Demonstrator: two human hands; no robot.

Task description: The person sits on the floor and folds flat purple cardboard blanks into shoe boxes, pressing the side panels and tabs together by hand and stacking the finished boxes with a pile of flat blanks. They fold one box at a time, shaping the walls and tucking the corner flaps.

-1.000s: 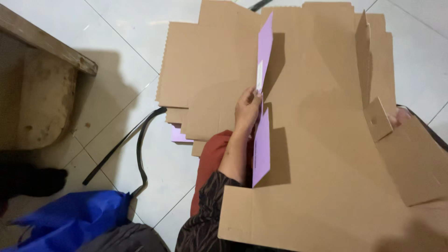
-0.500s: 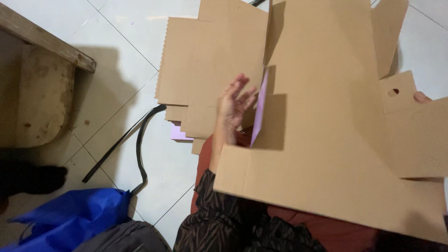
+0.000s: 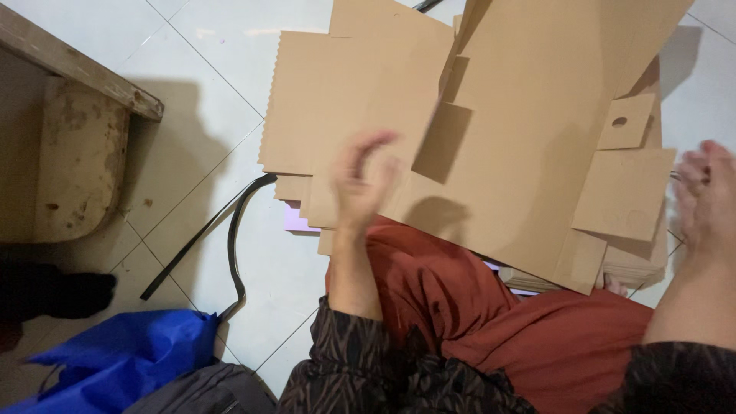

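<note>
The flat brown die-cut cardboard box blank [image 3: 529, 153] lies tilted over the lap, above a stack of matching brown cardboard sheets [image 3: 345, 123] on the white tiled floor [image 3: 207, 69]. Left hand [image 3: 360, 180], blurred, hovers beside its edge, fingers loosely curled, holding nothing. Right hand [image 3: 705, 192] rests nearby, fingers apart. The flaps appear mostly unfolded; no box is formed yet.

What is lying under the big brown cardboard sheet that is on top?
Under the large folded brown cardboard sheet lies a stack of flat brown cardboard sheets on the white tiled floor. A purple edge peeks out below. The rest is covered.
</note>
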